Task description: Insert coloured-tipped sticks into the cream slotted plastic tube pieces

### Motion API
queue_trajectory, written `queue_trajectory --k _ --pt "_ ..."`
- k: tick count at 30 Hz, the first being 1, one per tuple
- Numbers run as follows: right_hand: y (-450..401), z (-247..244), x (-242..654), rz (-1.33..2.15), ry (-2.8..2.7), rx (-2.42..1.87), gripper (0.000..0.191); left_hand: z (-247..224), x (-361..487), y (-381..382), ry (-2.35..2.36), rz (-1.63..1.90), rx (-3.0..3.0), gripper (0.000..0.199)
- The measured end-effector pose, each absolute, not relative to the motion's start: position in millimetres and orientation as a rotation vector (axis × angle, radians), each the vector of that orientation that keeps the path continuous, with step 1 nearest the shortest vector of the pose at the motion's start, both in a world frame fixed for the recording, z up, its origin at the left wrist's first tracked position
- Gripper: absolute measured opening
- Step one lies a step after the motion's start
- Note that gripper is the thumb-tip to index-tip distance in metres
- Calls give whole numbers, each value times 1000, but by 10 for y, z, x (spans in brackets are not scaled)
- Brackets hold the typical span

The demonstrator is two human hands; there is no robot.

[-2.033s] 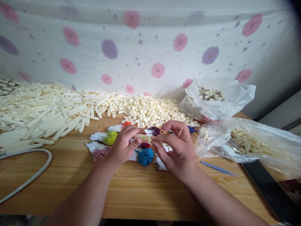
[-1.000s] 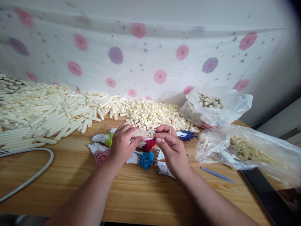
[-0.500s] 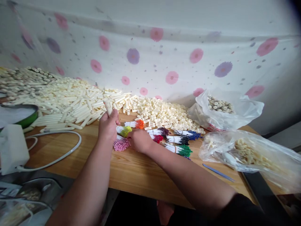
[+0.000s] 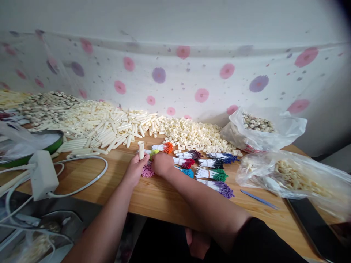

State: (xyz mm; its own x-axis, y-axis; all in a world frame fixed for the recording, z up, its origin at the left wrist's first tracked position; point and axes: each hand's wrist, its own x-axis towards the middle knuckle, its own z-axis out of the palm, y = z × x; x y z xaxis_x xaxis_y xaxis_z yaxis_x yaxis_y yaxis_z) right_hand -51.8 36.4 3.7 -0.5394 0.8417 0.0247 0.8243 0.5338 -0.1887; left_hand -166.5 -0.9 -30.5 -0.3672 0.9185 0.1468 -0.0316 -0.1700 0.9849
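My left hand [image 4: 136, 168] is closed around a cream slotted plastic tube [image 4: 141, 149], which stands upright above the thumb. My right hand [image 4: 163, 165] is beside it, over the left end of the bundles, with fingers curled in and their tips hidden; what they pinch does not show. Around the hands lie bundles of thin white sticks with coloured tips: a pink bundle [image 4: 148, 171], a yellow-green bundle [image 4: 151, 152] and an orange bundle [image 4: 166, 147]. To the right are a red bundle [image 4: 186, 163], a light blue bundle [image 4: 187, 172], a green bundle [image 4: 218, 175] and a purple bundle [image 4: 223, 189].
Behind lie a heap of short slotted pieces [image 4: 194, 134] and a heap of long cream tubes [image 4: 115, 126]. At left are a green-rimmed bowl [image 4: 58, 142] and a white power strip [image 4: 44, 175] with cables. Plastic bags [image 4: 274, 175], blue tweezers [image 4: 259, 199] and a black phone-like slab [image 4: 315, 226] sit right.
My left hand has come nearer to me and to the right hand, with the tube now upright. The view has shifted left, and my right arm uncovers the light blue and purple bundles.
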Motion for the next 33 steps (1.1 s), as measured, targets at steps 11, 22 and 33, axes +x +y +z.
queue_trajectory --k 11,22,33 --pt "26 342 536 72 -2712 -1224 23 6 -1475 -206 1537 1485 1308 27" --pt "-328 229 1270 765 -1920 -821 10 160 -629 -520 1282 974 1540 22" --pt "-459 96 1556 1427 -1464 -680 17 55 -260 -722 970 1026 1268 21"
